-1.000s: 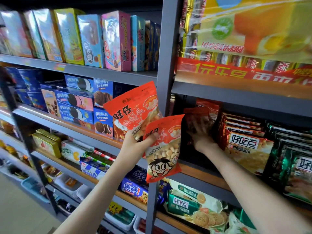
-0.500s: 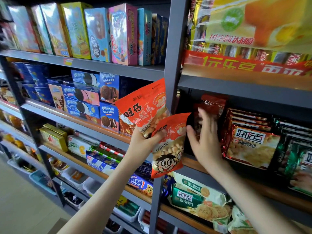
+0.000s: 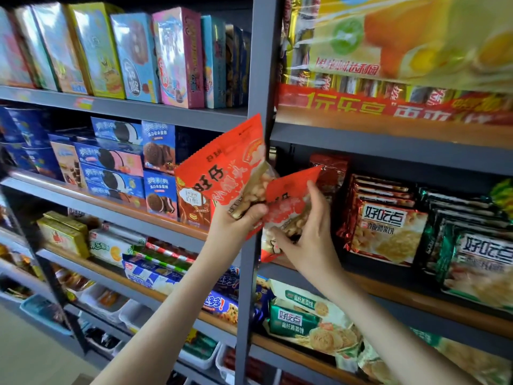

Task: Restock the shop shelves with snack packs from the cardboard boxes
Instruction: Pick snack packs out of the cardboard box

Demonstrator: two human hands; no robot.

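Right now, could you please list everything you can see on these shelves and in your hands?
Red packs: two, orange-red, in hands at the post.
Post: one, grey, centre.
Tall boxes: a row, pastel, top left shelf.
Blue boxes: stacked, left middle shelf.
Cracker packs: a row, red, right middle shelf.
Green packs: a row, far right.
Yellow bag: one, top right.
Left hand: grips the rear pack.
Right hand: pinches the front pack.

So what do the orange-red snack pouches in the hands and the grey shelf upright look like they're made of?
The orange-red snack pouch in the left hand and the second orange-red pouch the right hand grips look like thin printed plastic film: glossy, creased, with a clear window showing round snacks. The grey shelf upright looks like painted metal, matte and straight-edged, though the finish could hide another material.
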